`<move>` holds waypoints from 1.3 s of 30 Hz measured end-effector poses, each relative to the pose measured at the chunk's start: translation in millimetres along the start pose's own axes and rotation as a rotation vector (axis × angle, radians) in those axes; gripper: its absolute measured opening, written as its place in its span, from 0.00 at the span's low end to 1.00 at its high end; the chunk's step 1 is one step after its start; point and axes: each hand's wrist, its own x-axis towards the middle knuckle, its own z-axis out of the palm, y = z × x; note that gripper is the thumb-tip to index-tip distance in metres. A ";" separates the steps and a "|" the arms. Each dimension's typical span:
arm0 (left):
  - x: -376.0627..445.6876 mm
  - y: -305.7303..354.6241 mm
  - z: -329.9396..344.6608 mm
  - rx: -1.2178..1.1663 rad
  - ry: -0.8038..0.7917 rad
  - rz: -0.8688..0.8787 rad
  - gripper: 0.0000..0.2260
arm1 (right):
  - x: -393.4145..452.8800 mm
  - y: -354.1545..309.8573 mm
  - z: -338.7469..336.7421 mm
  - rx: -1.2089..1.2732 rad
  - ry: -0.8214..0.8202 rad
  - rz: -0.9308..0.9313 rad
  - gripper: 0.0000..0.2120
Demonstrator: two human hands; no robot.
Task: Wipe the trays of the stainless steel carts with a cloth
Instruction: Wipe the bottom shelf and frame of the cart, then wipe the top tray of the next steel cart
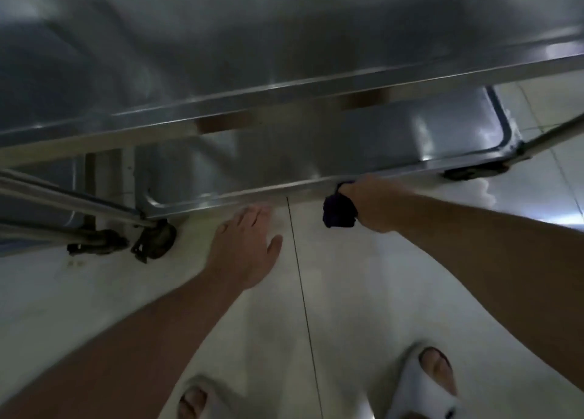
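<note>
Head view, blurred. Cart (284, 102) fills upper frame; lower tray (316, 153) shows beneath the top tray's near rim. Right hand (366, 203) sits at the lower tray's near edge, fingers curled round a dark cloth (339, 211) that hangs just below that edge. Left hand (246, 245) hovers near the same edge, left of the cloth, fingers straight and spread, holding nothing. Caster (156, 238) under the tray's left corner. White slippers (423, 384) on tiled floor (347, 292), well below the tray.
</note>
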 end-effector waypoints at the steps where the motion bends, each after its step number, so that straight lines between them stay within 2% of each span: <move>1: -13.0 4.6 -5.3 -0.004 -0.039 -0.010 0.30 | -17.7 -6.0 1.3 0.043 -0.076 0.032 0.06; 4: -61.0 17.9 -29.6 -0.013 -0.149 -0.018 0.28 | -76.6 -27.9 10.1 0.052 -0.265 0.061 0.09; 6: -96.6 25.6 -53.0 -0.028 -0.231 -0.029 0.27 | -117.0 -45.8 10.4 0.071 -0.338 0.076 0.06; 11: -185.9 31.2 -130.1 -0.071 -0.336 -0.088 0.27 | -213.2 -99.5 -37.6 0.243 -0.376 0.199 0.03; 14: -230.0 27.2 -184.1 -0.108 -0.359 -0.148 0.28 | -257.8 -138.6 -93.4 0.306 -0.434 0.271 0.15; 16: -253.6 22.5 -224.7 -0.128 -0.376 -0.179 0.30 | -282.8 -169.6 -134.8 0.304 -0.470 0.258 0.22; 24: -347.9 -12.0 -391.1 -0.270 -0.220 -0.281 0.26 | -340.5 -294.9 -322.7 0.111 -0.328 0.126 0.15; 27: -385.8 -38.2 -438.5 -0.321 -0.158 -0.324 0.24 | -352.0 -345.1 -392.3 0.046 -0.221 0.053 0.13; 30: -422.8 -65.2 -478.3 -0.379 -0.092 -0.411 0.24 | -363.4 -391.1 -443.2 0.047 -0.125 -0.059 0.14; 39: -520.0 -112.4 -584.0 -0.441 0.198 -0.709 0.24 | -393.2 -495.5 -561.0 -0.124 0.011 -0.403 0.18</move>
